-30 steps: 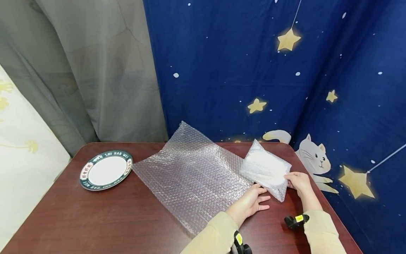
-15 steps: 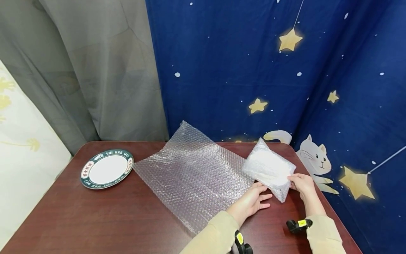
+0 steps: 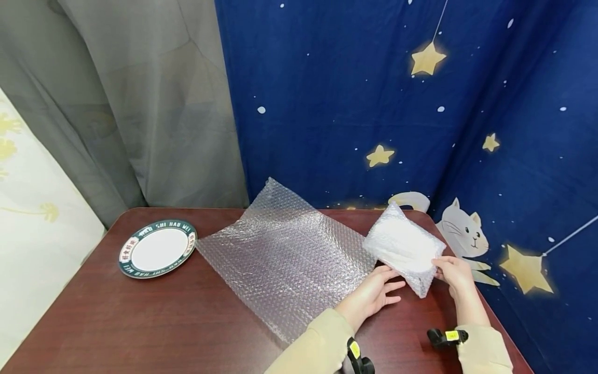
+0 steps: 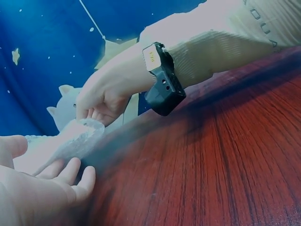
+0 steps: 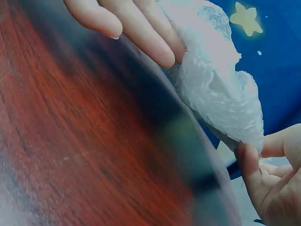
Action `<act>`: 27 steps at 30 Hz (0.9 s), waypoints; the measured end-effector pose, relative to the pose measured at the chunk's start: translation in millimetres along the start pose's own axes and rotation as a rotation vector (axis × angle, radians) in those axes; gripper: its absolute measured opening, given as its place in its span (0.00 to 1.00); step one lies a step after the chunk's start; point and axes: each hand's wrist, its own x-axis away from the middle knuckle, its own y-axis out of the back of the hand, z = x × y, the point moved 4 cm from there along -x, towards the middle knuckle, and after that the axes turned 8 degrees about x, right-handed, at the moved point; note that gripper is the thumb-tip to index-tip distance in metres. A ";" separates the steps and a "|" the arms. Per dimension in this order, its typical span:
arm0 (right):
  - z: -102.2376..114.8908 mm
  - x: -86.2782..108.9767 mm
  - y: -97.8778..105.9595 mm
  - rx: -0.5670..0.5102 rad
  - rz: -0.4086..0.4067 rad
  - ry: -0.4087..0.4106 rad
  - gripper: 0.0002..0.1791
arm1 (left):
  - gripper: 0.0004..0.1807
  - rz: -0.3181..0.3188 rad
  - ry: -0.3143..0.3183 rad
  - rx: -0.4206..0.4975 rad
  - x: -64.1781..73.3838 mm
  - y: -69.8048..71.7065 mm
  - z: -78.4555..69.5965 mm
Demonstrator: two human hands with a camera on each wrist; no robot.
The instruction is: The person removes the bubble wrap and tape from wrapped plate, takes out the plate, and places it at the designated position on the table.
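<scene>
A bubble-wrapped packet (image 3: 404, 244) with a white, glary top is at the table's right side. My right hand (image 3: 454, 272) pinches its right edge between thumb and fingers, clearly seen in the right wrist view on the packet's corner (image 5: 235, 113). My left hand (image 3: 371, 293) lies at the packet's near-left edge with straight, spread fingers. In the left wrist view those fingers (image 4: 70, 174) reach beneath the packet's edge. A large flat sheet of bubble wrap (image 3: 289, 254) lies left of both hands. What the packet contains is hidden.
A round plate (image 3: 159, 249) with a dark green patterned rim lies at the table's left. The dark red wooden table (image 3: 177, 322) ends at a blue star-printed curtain (image 3: 327, 104) and a grey curtain (image 3: 163, 104).
The packet has shifted a little to the right, with my right hand moving along on its edge. My left hand has moved only slightly. The flat sheet and plate stay put.
</scene>
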 end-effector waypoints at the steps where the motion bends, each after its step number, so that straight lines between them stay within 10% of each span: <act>1: 0.2 1.4 1.1 0.002 -0.002 0.003 0.20 | 0.19 0.004 -0.001 -0.001 -0.1 -0.2 -0.3; 27: 9.8 37.5 24.9 -0.006 -0.116 -0.001 0.24 | 0.13 -0.036 -0.112 -0.186 0.2 -14.8 -12.0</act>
